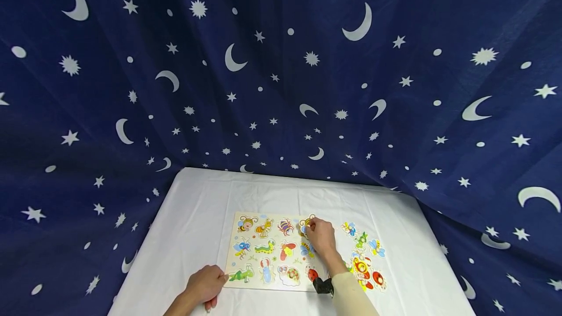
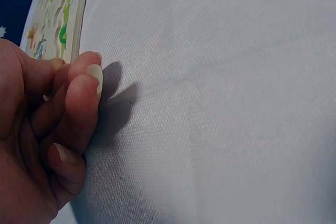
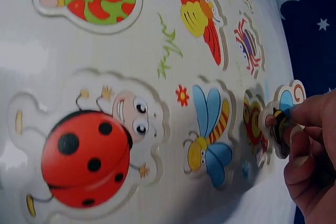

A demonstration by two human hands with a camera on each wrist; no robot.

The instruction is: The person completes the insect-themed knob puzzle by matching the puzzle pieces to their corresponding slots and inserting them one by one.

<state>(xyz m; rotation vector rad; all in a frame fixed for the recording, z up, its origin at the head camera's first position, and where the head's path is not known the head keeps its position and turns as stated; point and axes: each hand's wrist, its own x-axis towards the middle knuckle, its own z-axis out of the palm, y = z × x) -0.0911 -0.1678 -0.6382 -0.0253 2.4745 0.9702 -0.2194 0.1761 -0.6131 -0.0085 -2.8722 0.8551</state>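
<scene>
A wooden insect puzzle board (image 1: 252, 284) lies on the white table. My right hand (image 1: 322, 239) pinches a bee piece (image 3: 283, 116) between thumb and fingers at the board's far right corner. In the right wrist view, the piece is tilted over a recess with a red and yellow picture (image 3: 254, 127). Nearer are a blue-winged insect picture (image 3: 207, 140) and a ladybug picture (image 3: 86, 158) in their outlines. At the near left corner my left hand (image 1: 206, 284) grips the board's edge, thumb at the corner and other fingers curled below it.
Several loose insect pieces lie in a pile right of the board, among them a red ladybug piece (image 1: 379, 280) and a blue-winged piece (image 1: 376, 247). A snail (image 1: 290, 275) sits in the board's near row. A dark blue star-and-moon curtain (image 1: 281, 72) hangs around the table (image 1: 193, 223).
</scene>
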